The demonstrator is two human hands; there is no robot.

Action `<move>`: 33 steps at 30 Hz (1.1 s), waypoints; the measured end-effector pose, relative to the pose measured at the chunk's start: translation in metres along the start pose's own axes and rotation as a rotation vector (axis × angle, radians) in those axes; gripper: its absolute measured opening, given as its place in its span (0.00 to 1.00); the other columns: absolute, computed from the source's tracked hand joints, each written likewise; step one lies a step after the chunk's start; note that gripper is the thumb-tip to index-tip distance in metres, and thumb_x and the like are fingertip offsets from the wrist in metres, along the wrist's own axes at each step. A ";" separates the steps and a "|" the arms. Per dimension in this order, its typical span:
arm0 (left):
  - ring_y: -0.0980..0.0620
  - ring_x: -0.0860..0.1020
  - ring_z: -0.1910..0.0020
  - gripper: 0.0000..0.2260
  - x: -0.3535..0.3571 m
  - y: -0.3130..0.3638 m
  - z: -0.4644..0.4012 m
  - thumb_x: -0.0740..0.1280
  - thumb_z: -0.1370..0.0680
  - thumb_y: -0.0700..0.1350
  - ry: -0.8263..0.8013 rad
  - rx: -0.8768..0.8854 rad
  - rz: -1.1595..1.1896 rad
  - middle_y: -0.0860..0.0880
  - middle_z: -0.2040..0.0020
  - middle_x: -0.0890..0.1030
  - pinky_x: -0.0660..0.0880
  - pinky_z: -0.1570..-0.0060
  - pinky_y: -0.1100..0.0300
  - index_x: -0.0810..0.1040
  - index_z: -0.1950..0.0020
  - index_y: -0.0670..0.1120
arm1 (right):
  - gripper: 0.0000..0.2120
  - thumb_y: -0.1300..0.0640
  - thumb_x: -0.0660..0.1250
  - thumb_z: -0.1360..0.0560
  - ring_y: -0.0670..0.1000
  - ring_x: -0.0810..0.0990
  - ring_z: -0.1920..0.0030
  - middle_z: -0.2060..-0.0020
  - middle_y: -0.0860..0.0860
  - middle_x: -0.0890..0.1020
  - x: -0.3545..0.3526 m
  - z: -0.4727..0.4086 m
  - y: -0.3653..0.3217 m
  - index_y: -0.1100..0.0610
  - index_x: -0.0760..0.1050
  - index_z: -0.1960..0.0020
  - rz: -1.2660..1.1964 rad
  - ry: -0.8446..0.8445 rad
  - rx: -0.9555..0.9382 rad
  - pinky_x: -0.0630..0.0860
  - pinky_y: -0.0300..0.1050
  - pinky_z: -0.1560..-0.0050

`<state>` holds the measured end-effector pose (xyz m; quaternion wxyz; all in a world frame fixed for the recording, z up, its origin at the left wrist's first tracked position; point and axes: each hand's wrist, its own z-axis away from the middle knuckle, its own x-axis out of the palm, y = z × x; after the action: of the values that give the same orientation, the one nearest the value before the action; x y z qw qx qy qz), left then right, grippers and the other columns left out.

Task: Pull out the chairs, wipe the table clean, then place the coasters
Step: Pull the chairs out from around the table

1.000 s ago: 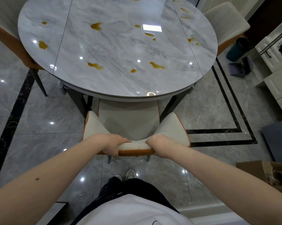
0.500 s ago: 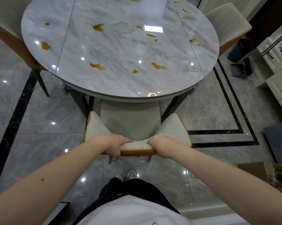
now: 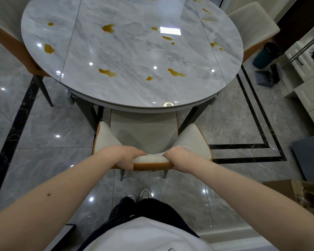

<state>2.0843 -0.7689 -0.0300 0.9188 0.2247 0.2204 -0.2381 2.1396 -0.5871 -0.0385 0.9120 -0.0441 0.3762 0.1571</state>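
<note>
Where the person stands at the near edge of the scene, white shoes show on the grey tiled floor just behind a chair. Both hands grasp the top rail of that chair's backrest: the left hand has its fingers curled over the front of the cushion and the thumb down the orange back, and the right hand is clenched round the rail beside it. The chair's pale seat runs forward under the near edge of the table, so it is partly tucked in.

At near right, an open cardboard box sits on the floor; its contents cannot be made out.

The round, grey marble-look table carries scattered amber spills across its whole top. No coasters or cloth can be seen on it.

A second chair with an orange back stands at the far left, pushed against the table. A third chair, pale-cushioned, stands at the far right, close to the table's rim. Beyond it, on the floor at right, stands a dark teal bin; what it holds cannot be told. White cabinets line the right edge.
</note>
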 end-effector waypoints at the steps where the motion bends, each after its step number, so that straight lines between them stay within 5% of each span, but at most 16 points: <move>1: 0.47 0.69 0.36 0.39 0.000 0.000 0.000 0.69 0.28 0.43 0.003 -0.001 0.003 0.50 0.32 0.69 0.70 0.37 0.50 0.51 0.24 0.60 | 0.18 0.59 0.69 0.26 0.54 0.78 0.42 0.42 0.54 0.79 0.000 0.000 0.000 0.56 0.73 0.36 0.000 0.002 0.000 0.74 0.45 0.42; 17: 0.47 0.72 0.38 0.40 -0.012 0.012 -0.014 0.74 0.32 0.46 -0.042 -0.040 -0.180 0.50 0.34 0.71 0.72 0.40 0.51 0.57 0.25 0.55 | 0.22 0.52 0.69 0.28 0.53 0.79 0.47 0.46 0.52 0.80 0.008 0.013 0.022 0.53 0.71 0.34 -0.186 0.110 -0.040 0.77 0.46 0.47; 22: 0.48 0.72 0.36 0.35 -0.049 0.044 -0.032 0.74 0.32 0.51 -0.103 -0.016 -0.208 0.52 0.33 0.71 0.71 0.37 0.50 0.65 0.28 0.53 | 0.29 0.46 0.70 0.28 0.51 0.75 0.39 0.37 0.49 0.76 0.002 0.036 0.058 0.50 0.67 0.29 -0.339 0.084 -0.054 0.73 0.47 0.39; 33: 0.50 0.73 0.40 0.20 -0.139 0.176 -0.108 0.67 0.25 0.45 0.342 0.088 -0.058 0.50 0.37 0.73 0.70 0.41 0.58 0.70 0.33 0.49 | 0.23 0.51 0.67 0.24 0.50 0.75 0.37 0.37 0.49 0.76 0.009 0.086 0.238 0.49 0.68 0.30 -0.462 0.332 0.084 0.73 0.50 0.37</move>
<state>2.0371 -0.5281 0.0086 0.8500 0.2955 0.3694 -0.2319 2.1269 -0.3429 0.0257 0.8505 -0.1160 0.5068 -0.0798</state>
